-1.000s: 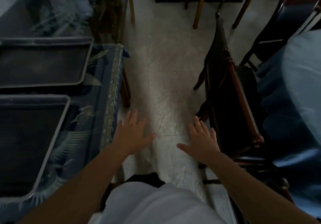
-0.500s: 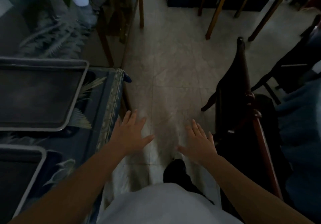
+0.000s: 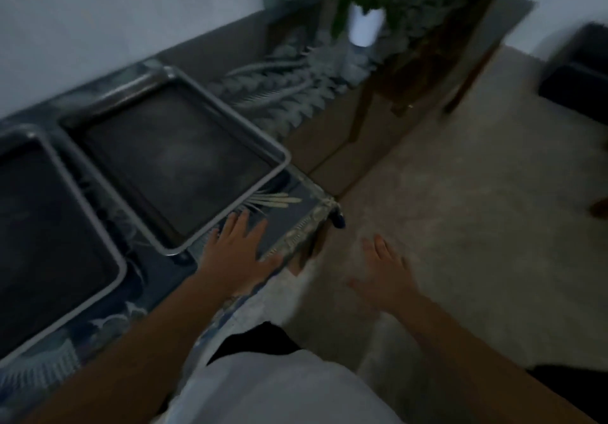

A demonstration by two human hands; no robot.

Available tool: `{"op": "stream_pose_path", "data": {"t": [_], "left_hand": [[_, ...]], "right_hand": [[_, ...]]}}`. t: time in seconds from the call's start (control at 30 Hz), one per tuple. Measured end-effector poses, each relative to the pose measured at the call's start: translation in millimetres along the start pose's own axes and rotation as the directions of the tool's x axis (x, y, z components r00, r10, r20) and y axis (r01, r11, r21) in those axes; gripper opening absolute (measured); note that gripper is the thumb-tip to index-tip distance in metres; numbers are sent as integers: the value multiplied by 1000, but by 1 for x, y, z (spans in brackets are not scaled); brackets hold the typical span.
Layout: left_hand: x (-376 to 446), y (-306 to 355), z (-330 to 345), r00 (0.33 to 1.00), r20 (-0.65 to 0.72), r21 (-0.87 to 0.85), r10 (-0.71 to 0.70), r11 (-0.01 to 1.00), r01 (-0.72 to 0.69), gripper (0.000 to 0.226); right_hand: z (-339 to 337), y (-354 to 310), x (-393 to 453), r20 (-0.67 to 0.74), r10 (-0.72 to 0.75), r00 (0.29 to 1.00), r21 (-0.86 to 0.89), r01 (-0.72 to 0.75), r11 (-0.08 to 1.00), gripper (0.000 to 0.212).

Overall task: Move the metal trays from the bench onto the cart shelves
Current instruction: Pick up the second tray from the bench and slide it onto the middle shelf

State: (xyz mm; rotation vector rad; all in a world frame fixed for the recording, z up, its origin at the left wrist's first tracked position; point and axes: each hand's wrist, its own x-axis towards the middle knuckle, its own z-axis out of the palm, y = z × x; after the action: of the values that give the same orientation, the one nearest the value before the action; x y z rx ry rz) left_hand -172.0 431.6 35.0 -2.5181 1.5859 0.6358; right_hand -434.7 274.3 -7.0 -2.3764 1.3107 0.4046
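I see my left hand (image 3: 240, 252) flat with its fingers spread and straight, holding nothing, over the near corner of the low bench draped in a dark blue patterned cloth (image 3: 296, 206). Whether the palm actually touches the cloth I cannot tell. Just beyond its fingertips, a little to their left, sits the rectangular grey metal tray with a raised rim and dark floor (image 3: 177, 157); the fingertips lie close to its near rim, but I cannot tell whether they touch it. Further to the left of that hand lies a second rectangular metal tray of the same kind (image 3: 49, 226), beside the first on the same cloth and cut off by the picture's edge.

My right hand (image 3: 385, 275) hangs well to the right of the left one, over the pale tiled floor (image 3: 460, 193), fingers apart and relaxed, gripping nothing.

Far ahead of both hands, a white pot with a green leafy plant (image 3: 365, 25) stands on a dark wooden side table (image 3: 424, 71). The picture is dim and somewhat blurred.
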Motion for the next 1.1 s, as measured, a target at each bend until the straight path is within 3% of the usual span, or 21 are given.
{"op": "stream_pose_path", "data": {"t": [0.13, 0.27, 0.43, 0.63, 0.73, 0.83, 1.0, 1.1], "left_hand": [[7, -55, 6, 972, 12, -102, -233, 967, 233, 99], [20, -90, 23, 923, 42, -184, -383, 905, 384, 93], [30, -104, 43, 898, 107, -249, -428, 863, 441, 85], [30, -97, 56, 842, -37, -438, -538, 766, 470, 55], [33, -92, 55, 755, -103, -606, -648, 643, 468, 31], [33, -81, 56, 681, -57, -781, -730, 458, 425, 24], [24, -52, 64, 700, 46, -733, -713, 452, 508, 22], [14, -31, 68, 724, 217, -656, -655, 451, 605, 22]], "right_hand": [[-25, -66, 74, 27, -308, 951, -22, 309, 951, 102], [-32, -133, 129, 131, -473, 871, -101, 486, 868, 96], [-30, -195, 174, 133, -609, 782, -285, 619, 732, 86], [-30, -214, 206, 80, -763, 641, -342, 737, 583, 52], [-32, -212, 214, 60, -796, 603, -326, 765, 555, 42], [-33, -206, 216, 113, -802, 587, -319, 786, 531, 34], [-41, -178, 217, 329, -784, 527, -177, 850, 497, 34], [-46, -157, 217, 515, -687, 513, -177, 847, 501, 35]]}}
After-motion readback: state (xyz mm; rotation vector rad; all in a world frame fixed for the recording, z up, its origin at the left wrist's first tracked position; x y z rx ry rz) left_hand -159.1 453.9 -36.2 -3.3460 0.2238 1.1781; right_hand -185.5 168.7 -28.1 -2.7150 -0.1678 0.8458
